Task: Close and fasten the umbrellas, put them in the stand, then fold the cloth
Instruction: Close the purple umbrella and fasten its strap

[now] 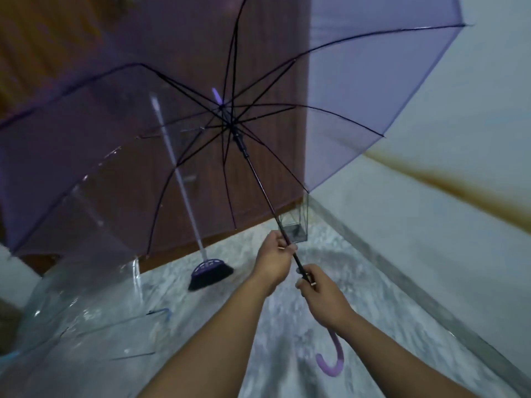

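Both hands are gripping the dark shaft of an open purple umbrella, which is tilting up and away from the person and filling most of the upper view. The left hand is curling its fingers around the shaft higher up, and the right hand is closing around it just below, near the top of the curved lilac handle, which is hanging down beneath the right wrist. The translucent canopy is spreading across a brown wooden door and part of the pale wall on the right, so both are showing only through the purple film. Just beyond the left hand, a small clear stand is sitting on the floor in the corner where door and wall meet; the shaft is crossing in front of it. A broom with a pale stick is leaning against the door, its dark bristles resting on the marbled grey floor, and it too is partly behind the canopy. At lower left a second, clear umbrella is lying open on the floor, its blue handle pointing toward the middle, well apart from the stand.
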